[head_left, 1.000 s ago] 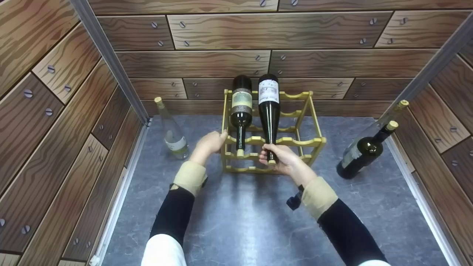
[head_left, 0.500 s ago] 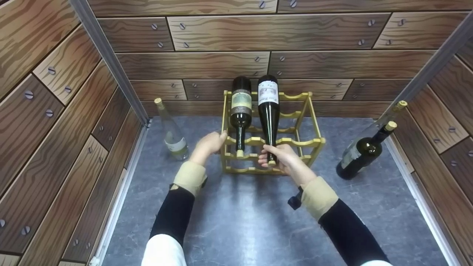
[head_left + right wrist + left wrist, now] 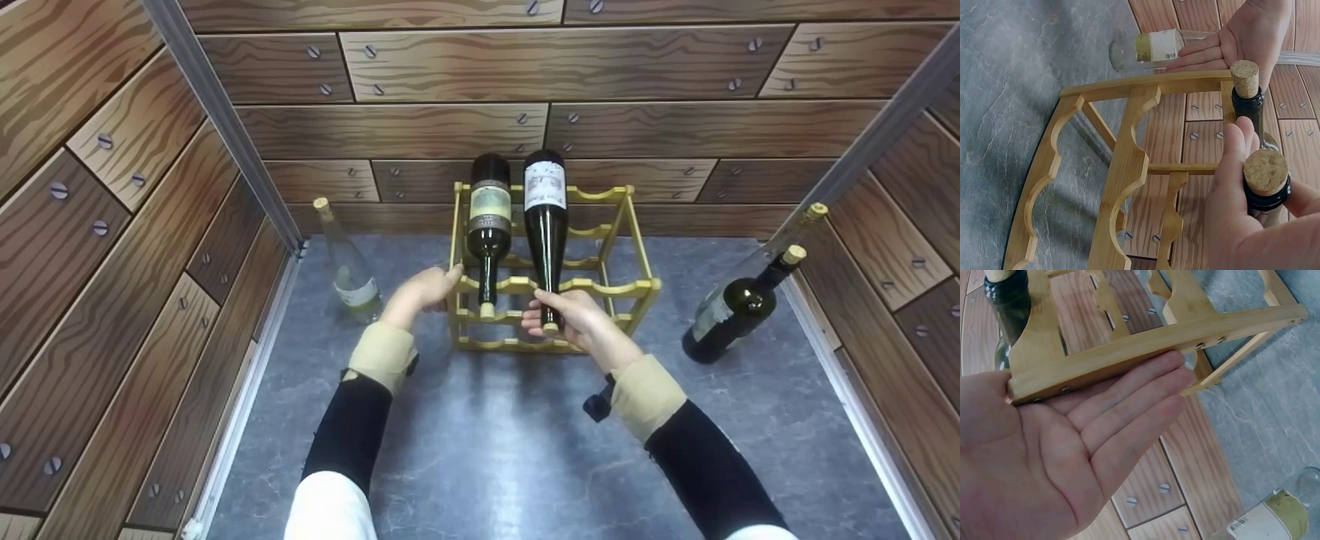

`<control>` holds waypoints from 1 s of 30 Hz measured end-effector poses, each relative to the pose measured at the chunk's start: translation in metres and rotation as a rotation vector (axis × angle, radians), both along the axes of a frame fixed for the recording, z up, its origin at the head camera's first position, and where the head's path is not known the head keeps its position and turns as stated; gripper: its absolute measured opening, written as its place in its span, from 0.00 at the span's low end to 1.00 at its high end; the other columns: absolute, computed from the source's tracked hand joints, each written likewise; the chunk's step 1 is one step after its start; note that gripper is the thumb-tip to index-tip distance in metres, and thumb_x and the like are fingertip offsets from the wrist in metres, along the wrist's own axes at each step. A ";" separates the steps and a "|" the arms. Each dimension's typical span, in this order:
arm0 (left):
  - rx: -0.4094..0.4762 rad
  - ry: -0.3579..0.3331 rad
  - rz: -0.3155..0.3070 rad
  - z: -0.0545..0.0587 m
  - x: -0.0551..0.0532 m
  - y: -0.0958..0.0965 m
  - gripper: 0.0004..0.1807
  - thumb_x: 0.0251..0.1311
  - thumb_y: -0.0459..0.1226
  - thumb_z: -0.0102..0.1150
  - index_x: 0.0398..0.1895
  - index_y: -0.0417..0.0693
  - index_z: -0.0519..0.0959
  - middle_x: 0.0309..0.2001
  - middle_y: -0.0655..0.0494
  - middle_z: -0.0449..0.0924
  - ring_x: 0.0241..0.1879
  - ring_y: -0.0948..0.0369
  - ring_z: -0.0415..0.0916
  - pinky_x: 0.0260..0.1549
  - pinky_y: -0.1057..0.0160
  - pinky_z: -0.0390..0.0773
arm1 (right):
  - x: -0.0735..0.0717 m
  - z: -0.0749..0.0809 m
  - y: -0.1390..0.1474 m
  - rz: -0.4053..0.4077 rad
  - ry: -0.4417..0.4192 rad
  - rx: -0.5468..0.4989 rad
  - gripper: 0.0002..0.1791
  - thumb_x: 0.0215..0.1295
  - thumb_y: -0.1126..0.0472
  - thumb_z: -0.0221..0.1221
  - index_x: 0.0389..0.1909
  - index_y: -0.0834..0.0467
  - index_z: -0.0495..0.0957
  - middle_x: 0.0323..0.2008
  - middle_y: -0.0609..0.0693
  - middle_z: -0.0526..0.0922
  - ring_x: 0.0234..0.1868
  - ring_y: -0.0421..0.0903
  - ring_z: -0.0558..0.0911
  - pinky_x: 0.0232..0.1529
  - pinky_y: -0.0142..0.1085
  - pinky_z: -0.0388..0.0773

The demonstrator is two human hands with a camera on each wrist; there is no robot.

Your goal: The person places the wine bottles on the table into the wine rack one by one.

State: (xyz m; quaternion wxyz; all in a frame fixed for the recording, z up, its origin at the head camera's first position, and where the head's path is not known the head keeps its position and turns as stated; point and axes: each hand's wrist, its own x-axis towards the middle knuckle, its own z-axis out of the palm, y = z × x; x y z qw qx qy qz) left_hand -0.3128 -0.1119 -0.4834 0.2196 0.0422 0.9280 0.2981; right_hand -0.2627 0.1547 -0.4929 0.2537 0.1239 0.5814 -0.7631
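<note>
While the right hand (image 3: 576,321) curls round the neck of the white-labelled bottle (image 3: 546,229), just below its cork (image 3: 1265,171), the left hand (image 3: 426,289) is nearly flat, its straight fingers laid along the outer side of the wooden rack (image 3: 613,288). The held bottle lies along the top tier, base toward the back wall (image 3: 570,67) and neck past the front rail; a narrow gap parts it from the green-labelled bottle (image 3: 490,236) on its left. To its right the tier has open room up to the rack's end. A wide stretch of desk (image 3: 495,465) runs between the forearms, but a clear bottle (image 3: 356,289) stands near the left hand, leaving less room there. Over by the right side, well apart from the rack, a dark bottle (image 3: 729,319) stands with a second clear bottle (image 3: 791,236) partly behind it.

Grey, marble-like veining covers the desk, with a bright glare in front of the rack. Pale strips (image 3: 240,420) edge it at both sides, and wood-patterned panels showing screw heads enclose it.

Dark print marks the held bottle's label; brown bands border its neighbour's. The left clear bottle's white and yellow-green label carries a barcode. All wording is too small to read.
</note>
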 end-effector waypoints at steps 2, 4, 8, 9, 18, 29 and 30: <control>0.015 -0.031 -0.013 0.002 -0.001 -0.002 0.43 0.83 0.59 0.26 0.60 0.29 0.80 0.51 0.31 0.88 0.46 0.42 0.87 0.61 0.45 0.83 | -0.001 0.000 0.000 0.008 -0.002 -0.004 0.15 0.83 0.62 0.53 0.48 0.74 0.76 0.30 0.59 0.89 0.31 0.48 0.91 0.39 0.36 0.92; 0.034 -0.059 -0.028 0.004 -0.002 -0.003 0.44 0.83 0.59 0.26 0.60 0.28 0.80 0.52 0.30 0.87 0.51 0.40 0.88 0.60 0.47 0.85 | -0.001 0.000 0.001 0.019 -0.004 -0.009 0.15 0.83 0.61 0.53 0.46 0.73 0.76 0.30 0.59 0.89 0.31 0.49 0.92 0.39 0.37 0.92; 0.079 -0.108 -0.044 0.007 -0.003 -0.007 0.43 0.84 0.57 0.28 0.60 0.26 0.80 0.54 0.28 0.86 0.55 0.39 0.87 0.57 0.48 0.87 | -0.003 0.001 0.002 0.034 -0.024 -0.037 0.15 0.84 0.61 0.52 0.47 0.71 0.76 0.30 0.60 0.89 0.33 0.50 0.92 0.42 0.38 0.92; 0.090 -0.118 -0.049 0.008 -0.003 -0.008 0.42 0.84 0.57 0.28 0.60 0.26 0.80 0.54 0.28 0.86 0.56 0.39 0.86 0.58 0.48 0.87 | -0.003 0.001 0.003 0.033 -0.032 -0.050 0.15 0.84 0.61 0.52 0.48 0.72 0.75 0.31 0.60 0.89 0.33 0.50 0.92 0.43 0.39 0.92; 0.135 -0.191 -0.138 0.011 -0.005 -0.015 0.42 0.84 0.56 0.29 0.59 0.24 0.80 0.60 0.23 0.81 0.62 0.36 0.82 0.66 0.44 0.82 | -0.004 0.000 0.005 0.017 -0.067 -0.107 0.14 0.84 0.61 0.52 0.51 0.71 0.73 0.35 0.60 0.88 0.35 0.51 0.92 0.45 0.40 0.92; 0.146 -0.195 -0.121 0.011 -0.003 -0.016 0.40 0.83 0.56 0.32 0.69 0.26 0.73 0.61 0.24 0.80 0.63 0.35 0.81 0.65 0.44 0.82 | -0.004 -0.003 0.004 0.013 -0.063 -0.122 0.13 0.83 0.61 0.53 0.46 0.70 0.75 0.33 0.61 0.89 0.34 0.52 0.92 0.44 0.40 0.92; 0.150 -0.189 -0.117 0.010 -0.003 -0.016 0.40 0.83 0.56 0.32 0.68 0.26 0.74 0.60 0.24 0.81 0.63 0.36 0.81 0.65 0.44 0.82 | -0.004 -0.003 0.004 0.012 -0.064 -0.120 0.13 0.83 0.61 0.53 0.47 0.70 0.75 0.33 0.60 0.89 0.34 0.52 0.92 0.44 0.40 0.92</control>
